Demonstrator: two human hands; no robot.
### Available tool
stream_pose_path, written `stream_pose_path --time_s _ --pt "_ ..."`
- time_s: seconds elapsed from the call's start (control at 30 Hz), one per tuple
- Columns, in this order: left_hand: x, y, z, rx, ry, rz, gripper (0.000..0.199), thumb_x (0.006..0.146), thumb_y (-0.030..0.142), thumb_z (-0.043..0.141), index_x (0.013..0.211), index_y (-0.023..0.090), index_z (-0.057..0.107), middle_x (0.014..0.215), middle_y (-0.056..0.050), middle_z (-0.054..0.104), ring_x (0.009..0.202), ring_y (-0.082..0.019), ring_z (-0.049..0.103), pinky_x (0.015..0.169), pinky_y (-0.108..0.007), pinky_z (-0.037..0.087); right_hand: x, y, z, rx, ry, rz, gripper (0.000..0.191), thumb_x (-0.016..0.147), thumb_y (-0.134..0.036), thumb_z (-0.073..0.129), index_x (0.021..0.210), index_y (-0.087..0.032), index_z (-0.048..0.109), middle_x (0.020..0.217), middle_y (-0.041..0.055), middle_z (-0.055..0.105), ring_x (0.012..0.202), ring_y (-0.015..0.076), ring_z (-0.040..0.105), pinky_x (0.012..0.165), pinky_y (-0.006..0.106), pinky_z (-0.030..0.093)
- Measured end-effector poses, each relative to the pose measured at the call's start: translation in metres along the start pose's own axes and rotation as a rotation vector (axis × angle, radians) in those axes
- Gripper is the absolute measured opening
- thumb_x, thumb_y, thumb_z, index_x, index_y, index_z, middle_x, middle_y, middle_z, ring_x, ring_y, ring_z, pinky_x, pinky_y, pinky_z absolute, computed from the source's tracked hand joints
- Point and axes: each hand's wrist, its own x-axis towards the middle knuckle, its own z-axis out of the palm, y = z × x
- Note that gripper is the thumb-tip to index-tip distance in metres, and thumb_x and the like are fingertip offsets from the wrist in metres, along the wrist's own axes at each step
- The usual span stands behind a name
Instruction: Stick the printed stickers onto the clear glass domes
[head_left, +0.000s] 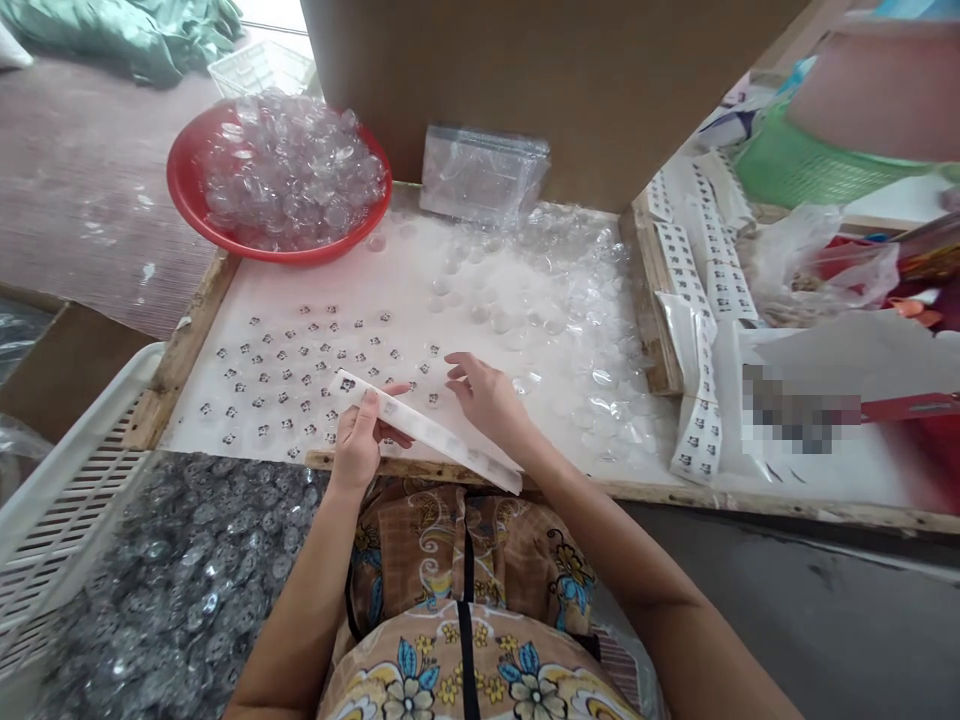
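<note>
My left hand (358, 440) is closed around a long white strip of stickers (442, 437), thumb on top. A black-and-white animal-face sticker (347, 384) shows at its far end, and the strip slants down toward my right wrist. My right hand (486, 398) hovers over the white board, fingers bent and a little apart, with nothing visible between them. Close to its fingertips are clear round discs bearing the same small face (433, 399). Many more such marked discs (282, 355) lie spread over the board's left part. Plain clear discs (551, 320) cover its right part.
A red basin (187, 205) heaped with clear discs stands at the back left. Behind the board rises a brown cardboard panel (525, 70), with a clear plastic box (484, 175) before it. Sticker strips (697, 390) lie right; a white crate (82, 490) of discs sits lower left.
</note>
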Motion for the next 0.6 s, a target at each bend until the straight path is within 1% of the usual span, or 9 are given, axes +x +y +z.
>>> stream_pose_path --time_s 0.07,0.13,0.17,0.23,0.33,0.43,0.5,0.6 --pt "0.0 0.0 0.0 0.016 -0.006 0.004 0.055 0.089 0.056 0.047 0.104 0.009 0.071 0.076 -0.008 0.072 0.044 -0.012 0.06 0.039 -0.024 0.05 -0.012 0.017 -0.018 -0.092 0.032 -0.052 0.026 0.09 -0.019 0.055 0.116 -0.021 0.058 0.112 0.0101 0.065 0.096 0.0238 0.061 0.076 0.035 0.05" --pt "-0.001 0.001 0.001 0.019 -0.02 0.002 0.055 0.09 0.056 0.046 0.104 0.009 0.071 0.072 -0.007 0.071 0.044 -0.012 0.06 0.039 -0.023 0.049 -0.025 0.037 -0.034 -0.249 0.01 -0.104 0.026 0.084 -0.017 0.061 0.11 -0.021 0.063 0.11 0.0107 0.065 0.101 0.0289 0.057 0.08 0.042 0.049" --pt "0.0 0.002 0.001 0.017 -0.028 -0.003 0.055 0.09 0.056 0.047 0.105 0.009 0.071 0.07 -0.006 0.07 0.044 -0.012 0.059 0.04 -0.023 0.049 -0.029 0.047 -0.038 -0.298 -0.012 -0.123 0.027 0.083 -0.014 0.061 0.108 -0.022 0.064 0.108 0.0104 0.065 0.101 0.0295 0.056 0.081 0.043 0.049" --pt "0.0 0.003 0.002 0.02 -0.038 -0.014 0.055 0.089 0.056 0.047 0.107 0.009 0.07 0.067 -0.005 0.068 0.044 -0.012 0.059 0.041 -0.023 0.049 -0.034 0.06 -0.04 -0.336 -0.041 -0.146 0.028 0.082 -0.009 0.058 0.104 -0.023 0.067 0.103 0.0096 0.065 0.097 0.0288 0.056 0.081 0.044 0.049" --pt "0.001 0.004 0.002 0.034 -0.03 -0.015 0.057 0.088 0.058 0.047 0.107 0.009 0.07 0.067 -0.005 0.068 0.044 -0.012 0.059 0.04 -0.023 0.049 -0.03 0.062 -0.03 -0.3 -0.018 -0.166 0.026 0.083 -0.008 0.056 0.1 -0.023 0.068 0.1 0.0091 0.065 0.094 0.0273 0.055 0.08 0.042 0.05" --pt "0.0 0.004 0.002 0.032 -0.018 -0.006 0.056 0.088 0.057 0.048 0.106 0.008 0.07 0.066 -0.005 0.068 0.043 -0.012 0.058 0.04 -0.023 0.05 -0.024 0.052 -0.023 -0.222 -0.006 -0.206 0.027 0.085 -0.012 0.057 0.108 -0.023 0.066 0.106 0.009 0.065 0.096 0.0267 0.056 0.083 0.042 0.05" --pt "-0.001 0.004 0.002 0.028 -0.006 0.005 0.055 0.088 0.056 0.049 0.105 0.008 0.07 0.071 -0.007 0.07 0.043 -0.011 0.058 0.039 -0.022 0.049 -0.025 0.05 -0.025 -0.184 0.019 -0.212 0.03 0.086 -0.016 0.058 0.115 -0.022 0.063 0.111 0.0098 0.063 0.1 0.0274 0.056 0.085 0.043 0.049" --pt "-0.001 0.004 0.002 0.026 0.0 0.014 0.054 0.088 0.056 0.049 0.103 0.008 0.071 0.08 -0.009 0.072 0.044 -0.01 0.059 0.039 -0.022 0.05 -0.032 0.059 -0.035 -0.234 0.101 -0.14 0.031 0.085 -0.02 0.06 0.116 -0.021 0.062 0.112 0.0121 0.062 0.104 0.03 0.054 0.087 0.045 0.047"
